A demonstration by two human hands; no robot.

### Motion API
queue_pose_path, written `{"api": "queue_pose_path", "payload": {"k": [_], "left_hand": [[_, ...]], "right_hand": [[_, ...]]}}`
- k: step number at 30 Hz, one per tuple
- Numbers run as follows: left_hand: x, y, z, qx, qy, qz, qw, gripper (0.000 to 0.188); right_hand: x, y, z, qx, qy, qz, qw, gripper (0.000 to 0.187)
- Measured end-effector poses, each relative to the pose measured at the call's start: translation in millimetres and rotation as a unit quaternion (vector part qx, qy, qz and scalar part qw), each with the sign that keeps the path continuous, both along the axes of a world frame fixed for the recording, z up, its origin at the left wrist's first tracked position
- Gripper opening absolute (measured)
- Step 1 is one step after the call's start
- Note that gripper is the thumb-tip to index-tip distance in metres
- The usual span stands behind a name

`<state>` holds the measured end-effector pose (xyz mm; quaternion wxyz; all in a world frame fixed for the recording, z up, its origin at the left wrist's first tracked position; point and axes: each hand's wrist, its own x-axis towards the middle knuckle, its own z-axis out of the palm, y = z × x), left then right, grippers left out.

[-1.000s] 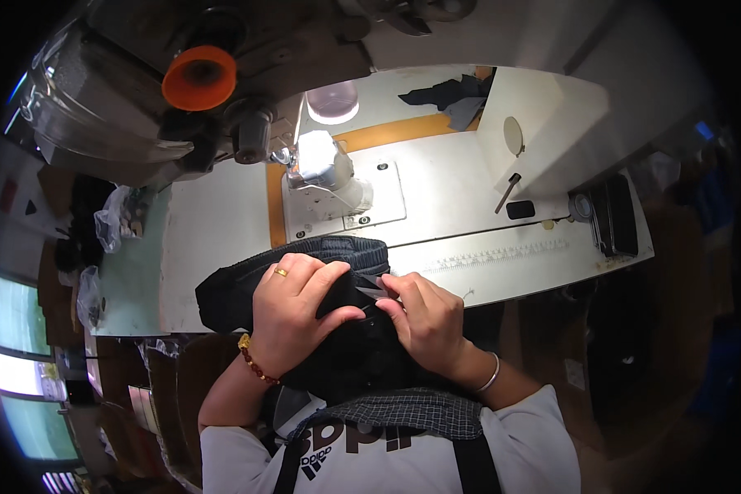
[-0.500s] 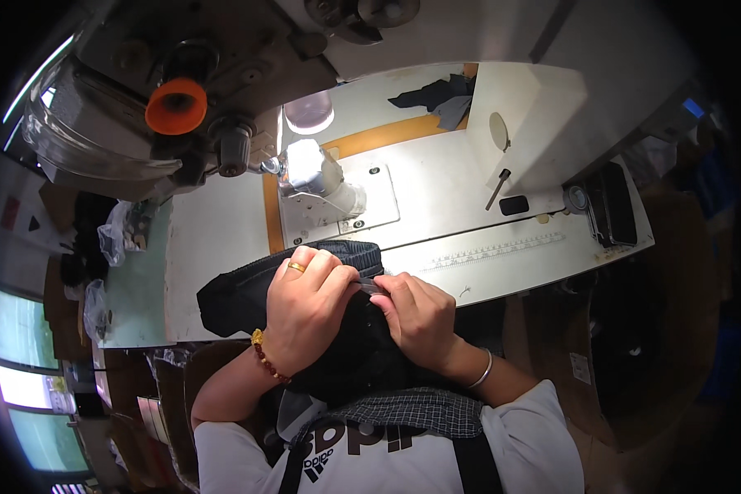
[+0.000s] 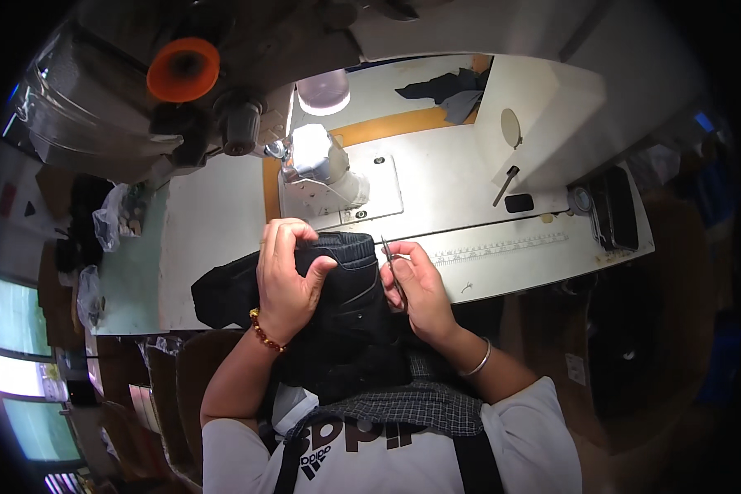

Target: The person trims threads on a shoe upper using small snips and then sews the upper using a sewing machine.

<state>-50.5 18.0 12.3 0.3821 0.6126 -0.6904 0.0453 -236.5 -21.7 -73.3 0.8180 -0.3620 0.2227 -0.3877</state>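
A black garment [image 3: 346, 305] with a gathered, ribbed band [image 3: 347, 245] lies over the table's front edge and down onto my lap. My left hand [image 3: 288, 267] rests over its upper left part, thumb and fingers apart, gripping nothing I can see. To the right of the band, my right hand [image 3: 418, 292] is closed round slim thread snips [image 3: 393, 267], whose pointed tips face away from me. The sewing machine's needle area [image 3: 313, 160], brightly lit, stands just beyond the garment.
Above hangs the machine head with an orange cup-shaped part [image 3: 183, 70]. A printed ruler scale [image 3: 502, 247] runs along the table [image 3: 502, 276] at the right, with a dark tray [image 3: 613, 210] at its end. Dark cloth scraps [image 3: 445, 92] lie at the back.
My hands have drawn apart from their meeting point at the band. The left has moved left and opened; the right has moved slightly right with the snips, now turned tips-away.
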Motion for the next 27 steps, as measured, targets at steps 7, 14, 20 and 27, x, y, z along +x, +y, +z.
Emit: {"api": "queue_pose_path", "payload": {"k": [7, 14, 20, 27], "left_hand": [[42, 14, -3, 0.385, 0.523, -0.060, 0.758, 0.016], [47, 23, -19, 0.348, 0.565, -0.038, 0.747, 0.020], [39, 23, -16, 0.344, 0.574, -0.027, 0.743, 0.021], [29, 26, -12, 0.319, 0.588, -0.017, 0.743, 0.020]], "right_hand": [[22, 1, 10, -0.043, 0.029, 0.052, 0.997, 0.024], [22, 12, 16, -0.322, 0.171, -0.029, 0.931, 0.043], [15, 19, 27, -0.475, 0.271, -0.060, 0.835, 0.050], [15, 20, 32, -0.544, 0.330, -0.101, 0.765, 0.052]]}}
